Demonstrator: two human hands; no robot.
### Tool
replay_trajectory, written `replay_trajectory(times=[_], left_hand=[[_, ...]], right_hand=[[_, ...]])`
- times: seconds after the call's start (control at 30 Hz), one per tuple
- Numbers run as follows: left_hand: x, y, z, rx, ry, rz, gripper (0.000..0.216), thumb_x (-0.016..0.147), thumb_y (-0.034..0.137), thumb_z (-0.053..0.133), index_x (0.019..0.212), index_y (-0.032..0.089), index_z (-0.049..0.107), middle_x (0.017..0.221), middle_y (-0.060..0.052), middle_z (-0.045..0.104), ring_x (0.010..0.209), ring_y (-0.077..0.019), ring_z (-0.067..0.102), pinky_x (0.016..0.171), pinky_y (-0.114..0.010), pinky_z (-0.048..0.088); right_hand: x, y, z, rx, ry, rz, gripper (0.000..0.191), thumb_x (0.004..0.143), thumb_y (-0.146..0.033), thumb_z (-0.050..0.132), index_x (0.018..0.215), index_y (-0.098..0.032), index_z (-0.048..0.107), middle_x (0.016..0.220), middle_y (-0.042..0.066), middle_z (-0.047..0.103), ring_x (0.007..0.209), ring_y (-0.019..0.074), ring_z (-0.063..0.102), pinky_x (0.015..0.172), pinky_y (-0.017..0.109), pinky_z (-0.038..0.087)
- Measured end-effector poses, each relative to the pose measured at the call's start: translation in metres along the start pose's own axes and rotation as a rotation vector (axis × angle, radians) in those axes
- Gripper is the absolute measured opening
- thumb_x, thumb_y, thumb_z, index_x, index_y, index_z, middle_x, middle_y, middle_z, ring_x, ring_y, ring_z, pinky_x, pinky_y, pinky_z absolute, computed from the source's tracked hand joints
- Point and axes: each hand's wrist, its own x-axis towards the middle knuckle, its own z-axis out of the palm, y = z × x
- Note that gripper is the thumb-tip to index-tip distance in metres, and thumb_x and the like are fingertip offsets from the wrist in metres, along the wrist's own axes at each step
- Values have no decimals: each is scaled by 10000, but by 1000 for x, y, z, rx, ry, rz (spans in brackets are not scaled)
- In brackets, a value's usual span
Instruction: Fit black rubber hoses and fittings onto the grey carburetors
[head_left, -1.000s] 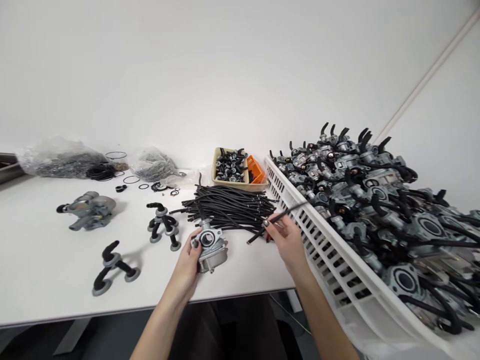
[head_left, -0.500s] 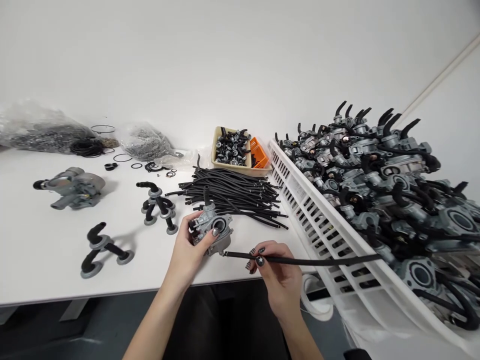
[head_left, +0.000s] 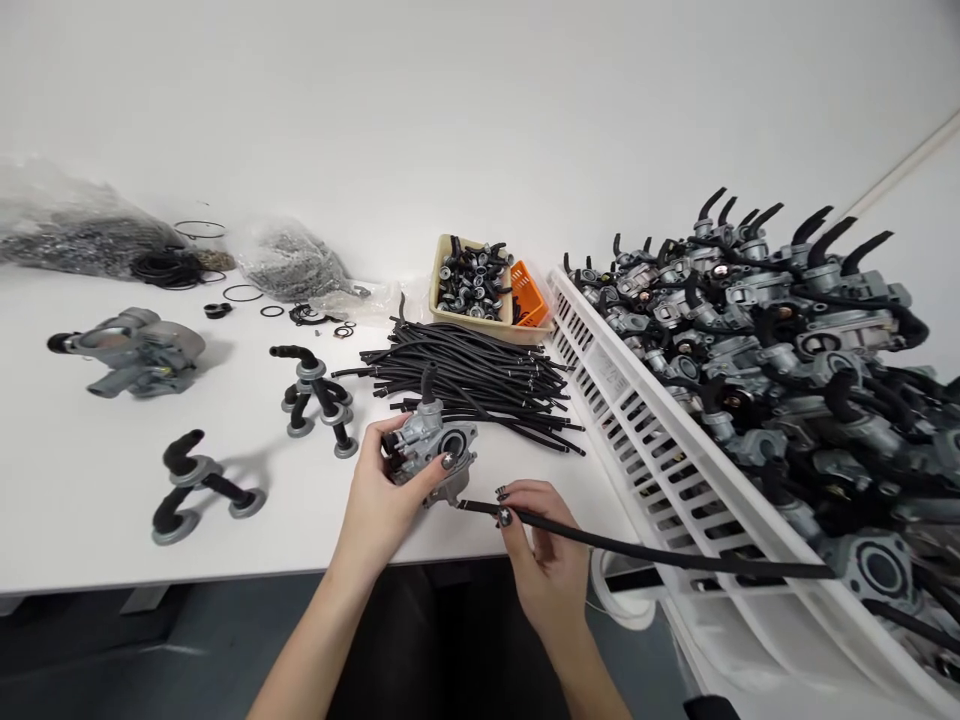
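Observation:
A grey metal carburetor (head_left: 439, 450) with a black rubber elbow on top is gripped by my left hand (head_left: 390, 490), its thumb lying across the round bore. My right hand (head_left: 544, 540) pinches a long black rubber hose (head_left: 637, 550) close to one end. That end meets the lower part of the carburetor; whether it sits over a nipple I cannot tell. The hose's other end reaches out over the white crate's edge. Behind the carburetor lies a pile of similar black hoses (head_left: 465, 370).
To the right stands a white plastic crate (head_left: 675, 450) heaped with carburetors (head_left: 750, 330). A cream tray (head_left: 436, 300) of capped elbows and an orange basket (head_left: 531, 298) stand at the back. Leftward are another carburetor (head_left: 131, 350), capped rubber elbows (head_left: 199, 480) and plastic bags (head_left: 289, 260).
My right fingers have shifted slightly along the hose toward the carburetor, and its far end has dropped a little. The view has turned slightly. My left hand keeps hold of the carburetor.

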Motion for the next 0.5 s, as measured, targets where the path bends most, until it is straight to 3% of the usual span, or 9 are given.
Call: replay_trajectory(times=[0.07,0.3,0.5], left_hand=[[-1,1,0,20,-9,0,646,628,499,809,1140,246,506,922,-19,666,827,-198,636,743,-338,500],[-2,0,0,81,-5,21,622,651,472,796,1153,247,505,965,-30,668,837,-193,643,743,-325,515],[-1,1,1,98,14,11,650,617,484,809,1135,241,500,978,-50,683,860,-221,668,731,-343,541]], right_hand=[[2,1,1,-72,-35,-1,112,916,-179,552,875,-236,640,935,56,615,925,204,624,785,336,511],[4,1,6,-141,-166,9,156,931,-185,494,805,-223,577,991,61,598,928,189,613,795,311,484],[4,2,4,-185,-223,23,110,939,-197,494,874,-238,573,1317,75,579,1102,214,585,890,352,485]])
